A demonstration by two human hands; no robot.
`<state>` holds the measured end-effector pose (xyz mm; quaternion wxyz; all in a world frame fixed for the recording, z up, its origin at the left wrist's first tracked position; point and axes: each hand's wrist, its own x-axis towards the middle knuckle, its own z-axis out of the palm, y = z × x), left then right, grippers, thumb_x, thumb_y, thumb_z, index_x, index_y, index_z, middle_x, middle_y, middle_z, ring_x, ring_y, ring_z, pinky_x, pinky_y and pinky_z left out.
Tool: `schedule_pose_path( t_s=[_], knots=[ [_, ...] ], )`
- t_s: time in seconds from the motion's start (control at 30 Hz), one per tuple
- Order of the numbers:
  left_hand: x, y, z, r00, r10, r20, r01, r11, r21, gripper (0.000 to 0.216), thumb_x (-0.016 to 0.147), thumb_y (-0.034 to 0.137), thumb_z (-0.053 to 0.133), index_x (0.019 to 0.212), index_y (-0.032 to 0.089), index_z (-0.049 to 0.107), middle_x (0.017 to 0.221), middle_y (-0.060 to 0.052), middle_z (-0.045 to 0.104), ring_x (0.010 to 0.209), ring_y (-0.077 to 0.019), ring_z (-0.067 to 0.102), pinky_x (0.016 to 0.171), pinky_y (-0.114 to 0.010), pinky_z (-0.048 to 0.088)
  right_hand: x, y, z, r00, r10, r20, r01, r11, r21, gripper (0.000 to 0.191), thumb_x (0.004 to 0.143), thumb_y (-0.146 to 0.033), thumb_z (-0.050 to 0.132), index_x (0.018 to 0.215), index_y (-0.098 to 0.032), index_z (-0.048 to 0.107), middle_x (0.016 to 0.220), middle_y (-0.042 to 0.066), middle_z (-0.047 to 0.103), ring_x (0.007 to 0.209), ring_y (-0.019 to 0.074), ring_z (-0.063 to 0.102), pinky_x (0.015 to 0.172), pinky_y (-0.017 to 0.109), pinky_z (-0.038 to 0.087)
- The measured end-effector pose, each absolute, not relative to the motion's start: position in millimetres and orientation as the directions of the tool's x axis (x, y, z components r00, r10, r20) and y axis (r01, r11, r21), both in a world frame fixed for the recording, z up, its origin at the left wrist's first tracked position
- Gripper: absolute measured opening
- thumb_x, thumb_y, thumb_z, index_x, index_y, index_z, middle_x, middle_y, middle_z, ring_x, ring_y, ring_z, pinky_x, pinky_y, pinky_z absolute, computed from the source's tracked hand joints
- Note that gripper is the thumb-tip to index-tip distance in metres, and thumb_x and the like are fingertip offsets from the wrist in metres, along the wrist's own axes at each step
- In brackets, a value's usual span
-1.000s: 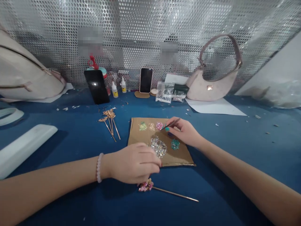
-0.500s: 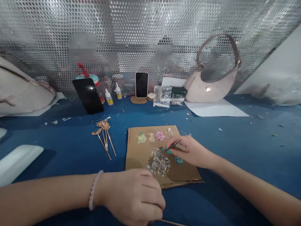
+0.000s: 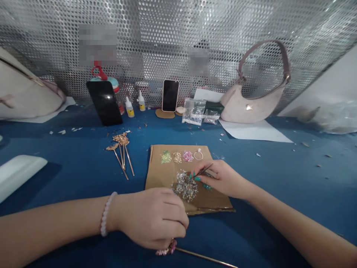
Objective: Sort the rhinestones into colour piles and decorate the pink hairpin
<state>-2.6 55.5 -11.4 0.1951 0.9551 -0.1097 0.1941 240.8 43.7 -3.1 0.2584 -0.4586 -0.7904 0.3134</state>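
Left hand (image 3: 154, 219): curled over your pink-topped hairpin (image 3: 195, 254); can't tell if gripping.
Right hand (image 3: 223, 178): you pinch tweezers (image 3: 205, 169).
Silver gems (image 3: 186, 189): between your hands.

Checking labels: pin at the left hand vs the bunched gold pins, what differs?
The pink-headed pin has pink pieces on its head; the gold pins have bare gold-coloured heads. The pink-headed pin is at the left hand, stem pointing right; the gold pins lie untouched, stems toward the viewer. Both have thin, gold-coloured stems.
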Motion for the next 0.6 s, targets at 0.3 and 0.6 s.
schedule_pose_path(
  t_s=[0.3, 0.6],
  knots=[
    [-6.8, 55.0, -8.2, 0.885, -0.048, 0.462, -0.206, -0.932, 0.298, 0.02, 0.079, 0.008, 0.043, 0.094, 0.017, 0.053, 0.093, -0.008, 0.068, 0.086, -0.0199, 0.058, 0.08, -0.034, 0.049, 239.4, 44.8, 0.1, -0.444, 0.88, 0.167, 0.581, 0.425, -0.694, 0.009, 0.078, -0.018, 0.054, 0.082, -0.022, 0.061, 0.079, 0.001, 0.066, 0.07, 0.0141, 0.063, 0.066, 0.03, 0.051],
    [-10.8, 62.6, -11.1, 0.805, 0.076, 0.588, -0.167, -0.923, 0.348, 0.024, 0.082, 0.007, 0.039, 0.099, 0.016, 0.053, 0.094, -0.01, 0.064, 0.086, -0.0188, 0.058, 0.078, -0.033, 0.05, 237.2, 44.2, 2.5, -0.426, 0.897, 0.121, 0.626, 0.389, -0.676, 0.008, 0.08, -0.022, 0.05, 0.083, -0.02, 0.058, 0.081, 0.002, 0.064, 0.072, 0.0147, 0.061, 0.066, 0.03, 0.048]
  ],
)
